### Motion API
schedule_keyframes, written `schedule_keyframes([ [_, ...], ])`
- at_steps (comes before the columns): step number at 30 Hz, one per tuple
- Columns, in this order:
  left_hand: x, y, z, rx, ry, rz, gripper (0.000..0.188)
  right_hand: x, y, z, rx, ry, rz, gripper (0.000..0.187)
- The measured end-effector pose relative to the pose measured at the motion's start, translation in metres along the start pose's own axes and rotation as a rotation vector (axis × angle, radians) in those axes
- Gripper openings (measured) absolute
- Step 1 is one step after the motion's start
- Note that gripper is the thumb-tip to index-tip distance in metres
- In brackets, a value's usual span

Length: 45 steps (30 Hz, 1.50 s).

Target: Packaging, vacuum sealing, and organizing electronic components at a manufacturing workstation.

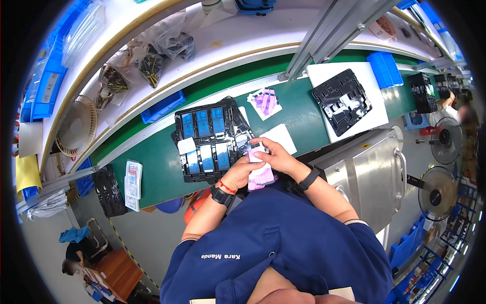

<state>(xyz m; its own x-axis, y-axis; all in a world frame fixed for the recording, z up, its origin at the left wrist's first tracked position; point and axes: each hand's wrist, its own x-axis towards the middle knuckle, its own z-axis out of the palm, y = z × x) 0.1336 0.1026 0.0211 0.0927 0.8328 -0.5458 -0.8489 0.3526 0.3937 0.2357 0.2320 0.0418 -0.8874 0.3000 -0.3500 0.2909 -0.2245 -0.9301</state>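
Black compartment tray (236, 119) as landmark. Off its near right corner, left hand (236, 176) and right hand (281, 158) grip a pink-and-white sheaf of strips (260, 178), fingers closed, thumbs on top. I'd keep edges squared, thumb pressure light.

White lettering (221, 256) on navy shirt (309, 248); blue packs (203, 124) apparently printed too

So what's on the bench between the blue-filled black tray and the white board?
In the head view, a pile of pink strips and some white paper.
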Motion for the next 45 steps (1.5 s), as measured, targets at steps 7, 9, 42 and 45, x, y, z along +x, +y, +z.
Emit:
schedule_keyframes([
  [7, -0.011, -0.008, 0.005, -0.144, -0.065, 0.007, 0.032, -0.009, 0.014, -0.001, -0.281, -0.07, -0.186, 0.042],
  [9, -0.009, -0.01, 0.007, -0.19, -0.022, 0.058, 0.032, -0.011, 0.024, 0.0, -0.258, -0.055, -0.225, 0.05],
  [42, -0.08, 0.002, -0.149, 1.185, 1.506, 0.539, 0.059, 0.006, 0.062, -0.027, -1.202, 0.598, -0.129, 0.046],
  [45, -0.084, -0.008, -0.149, 1.153, 1.476, 0.589, 0.057, 0.015, 0.052, -0.027, -1.096, 0.499, -0.207, 0.038],
])
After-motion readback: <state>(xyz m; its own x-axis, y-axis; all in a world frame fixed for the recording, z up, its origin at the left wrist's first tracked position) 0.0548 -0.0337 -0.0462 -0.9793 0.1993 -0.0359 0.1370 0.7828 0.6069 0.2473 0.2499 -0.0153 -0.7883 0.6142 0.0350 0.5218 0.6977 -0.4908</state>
